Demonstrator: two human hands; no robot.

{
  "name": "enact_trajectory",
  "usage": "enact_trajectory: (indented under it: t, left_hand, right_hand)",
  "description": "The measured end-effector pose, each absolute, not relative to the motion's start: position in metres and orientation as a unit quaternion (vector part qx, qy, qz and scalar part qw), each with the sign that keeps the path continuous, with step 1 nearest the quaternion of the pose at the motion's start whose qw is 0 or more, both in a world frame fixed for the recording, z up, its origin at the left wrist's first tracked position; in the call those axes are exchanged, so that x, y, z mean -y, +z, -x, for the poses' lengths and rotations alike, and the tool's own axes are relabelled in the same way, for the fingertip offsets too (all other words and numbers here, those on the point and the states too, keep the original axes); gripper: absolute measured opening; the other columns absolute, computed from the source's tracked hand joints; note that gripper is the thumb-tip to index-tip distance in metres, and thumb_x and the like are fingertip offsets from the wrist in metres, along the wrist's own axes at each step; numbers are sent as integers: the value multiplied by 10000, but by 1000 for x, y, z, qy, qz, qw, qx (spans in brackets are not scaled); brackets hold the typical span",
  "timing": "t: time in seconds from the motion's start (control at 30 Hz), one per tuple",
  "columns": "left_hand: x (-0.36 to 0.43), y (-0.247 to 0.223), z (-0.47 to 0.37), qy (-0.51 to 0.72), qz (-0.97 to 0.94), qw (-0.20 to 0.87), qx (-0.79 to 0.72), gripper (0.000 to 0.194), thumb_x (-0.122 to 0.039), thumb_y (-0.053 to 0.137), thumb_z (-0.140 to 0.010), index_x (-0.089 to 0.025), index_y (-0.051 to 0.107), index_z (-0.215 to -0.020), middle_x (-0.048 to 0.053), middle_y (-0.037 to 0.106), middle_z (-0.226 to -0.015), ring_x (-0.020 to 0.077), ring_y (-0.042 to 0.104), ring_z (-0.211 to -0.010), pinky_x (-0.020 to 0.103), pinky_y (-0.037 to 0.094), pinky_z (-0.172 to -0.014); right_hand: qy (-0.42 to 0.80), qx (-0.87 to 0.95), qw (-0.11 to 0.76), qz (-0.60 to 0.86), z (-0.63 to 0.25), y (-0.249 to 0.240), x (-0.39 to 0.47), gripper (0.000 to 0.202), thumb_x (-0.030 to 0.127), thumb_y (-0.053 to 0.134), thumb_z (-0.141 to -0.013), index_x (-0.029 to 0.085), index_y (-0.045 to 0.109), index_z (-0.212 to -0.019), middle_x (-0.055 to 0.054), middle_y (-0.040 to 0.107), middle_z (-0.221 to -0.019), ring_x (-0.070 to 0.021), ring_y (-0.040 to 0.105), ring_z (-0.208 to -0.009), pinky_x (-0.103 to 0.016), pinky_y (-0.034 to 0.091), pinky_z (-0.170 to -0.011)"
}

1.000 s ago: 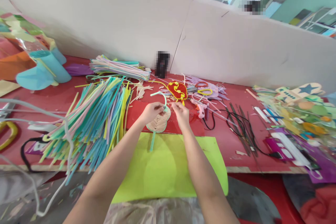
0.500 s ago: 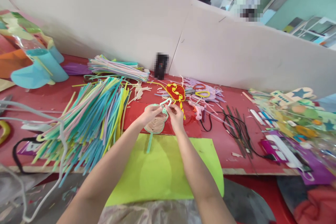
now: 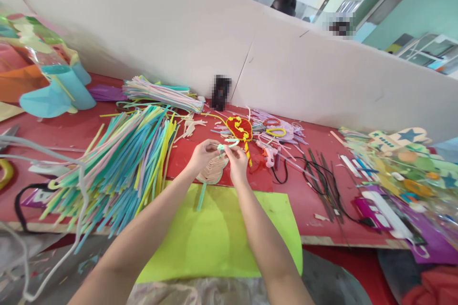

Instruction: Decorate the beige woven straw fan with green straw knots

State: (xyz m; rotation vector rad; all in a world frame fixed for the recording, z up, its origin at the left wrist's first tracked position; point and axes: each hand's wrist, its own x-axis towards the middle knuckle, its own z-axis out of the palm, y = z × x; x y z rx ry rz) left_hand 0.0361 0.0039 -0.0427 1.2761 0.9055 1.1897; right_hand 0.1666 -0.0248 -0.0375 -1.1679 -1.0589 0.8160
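Between the fingertips of both my hands is a pale mint pipe cleaner (image 3: pixel 222 147), bent into a small knot with a loose whitish end pointing right. My left hand (image 3: pixel 204 156) pinches it from the left, and my right hand (image 3: pixel 236 159) from the right. Just below the hands lies a leaf-shaped fan (image 3: pixel 212 172) of beige pipe cleaners edged in mint, its stem reaching down over a lime-green sheet (image 3: pixel 214 233). My fingers cover its upper part. Beyond the hands rests a red piece with yellow trim and a yellow braid (image 3: pixel 239 127).
A big bundle of coloured pipe cleaners (image 3: pixel 125 162) spreads at left. To the right are a pink glue gun (image 3: pixel 270 154) with a black cable, yellow-handled scissors (image 3: pixel 275 132) and a power strip (image 3: pixel 384 214). A dark phone-like object (image 3: pixel 221 92) leans on the white partition (image 3: pixel 161 33).
The mint pipe cleaner's loose end has swung from pointing up to lying out toward the right. Both hands have shifted slightly, still pinching it, and the camera view has tilted a little.
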Motion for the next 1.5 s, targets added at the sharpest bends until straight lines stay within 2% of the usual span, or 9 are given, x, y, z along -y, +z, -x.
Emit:
enact_trajectory:
  t: [0.1, 0.3, 0.53, 0.73, 0.87, 1.0, 1.2, 1.33, 1.5]
  left_hand:
    - [-4, -41, -38, 530, -536, 526, -394, 299, -322, 713, -655, -143, 624, -878, 47, 676, -812, 157, 630, -753, 275, 493, -713]
    - [-6, -41, -35, 518, -560, 508, -400, 273, -364, 669, -706, -144, 664, -866, 62, 691, -864, 165, 632, -777, 296, 497, -760]
    - [-7, -41, -35, 504, -553, 537, -388, 319, -433, 608, -747, -133, 670, -836, 57, 688, -830, 170, 629, -753, 291, 508, -736]
    - [-8, -41, -33, 503, -591, 470, -419, 233, -359, 602, -756, -143, 671, -808, 40, 676, -767, 143, 606, -696, 239, 468, -666]
    - [-5, -38, -31, 491, -623, 425, -435, 214, -338, 576, -773, -156, 678, -816, 39, 687, -788, 152, 613, -714, 240, 465, -675]
    - [-3, -35, -31, 467, -664, 367, -454, 193, -307, 567, -779, -176, 693, -845, 37, 701, -815, 162, 626, -740, 246, 466, -700]
    - [-1, -32, -30, 457, -691, 327, -454, 173, -271, 567, -784, -188, 699, -859, 36, 704, -835, 163, 629, -746, 252, 463, -719]
    - [0, -33, -30, 471, -665, 345, -466, 169, -279, 576, -780, -183, 699, -844, 33, 705, -809, 161, 629, -724, 253, 468, -704]
    - [-2, -37, -31, 489, -616, 404, -468, 179, -309, 589, -770, -176, 693, -831, 32, 704, -801, 159, 634, -723, 262, 480, -708]
  right_hand:
    - [390, 439, 639, 497, -167, -37, 24, 262, 422, 660, -718, 169, 626, -777, -38, 648, -743, -172, 603, -685, -317, 500, -664]
    - [419, 443, 632, 479, -169, -35, 25, 340, 423, 659, -730, 158, 656, -943, -73, 680, -865, -201, 630, -745, -348, 515, -683]
    - [394, 433, 629, 511, -172, -37, 23, 301, 444, 677, -693, 167, 675, -809, -38, 676, -746, -182, 621, -693, -324, 508, -685]
    - [410, 464, 608, 497, -172, -33, 25, 289, 453, 663, -696, 180, 665, -791, -17, 653, -696, -161, 613, -647, -292, 511, -637]
    - [417, 470, 601, 494, -175, -32, 24, 300, 444, 677, -682, 195, 661, -848, -24, 667, -765, -165, 621, -670, -268, 509, -576]
    - [407, 498, 560, 523, -182, -34, 22, 295, 461, 673, -675, 204, 656, -818, -12, 662, -725, -155, 609, -631, -259, 499, -563]
    - [403, 517, 532, 537, -191, -31, 22, 321, 508, 581, -751, 203, 674, -788, -24, 670, -746, -170, 611, -692, -260, 487, -587]
    - [388, 523, 545, 528, -195, -33, 21, 299, 479, 638, -717, 204, 668, -831, -24, 673, -786, -177, 614, -738, -272, 492, -634]
    - [385, 556, 539, 502, -196, -36, 19, 265, 433, 672, -694, 197, 663, -815, -21, 665, -771, -161, 606, -701, -285, 492, -672]
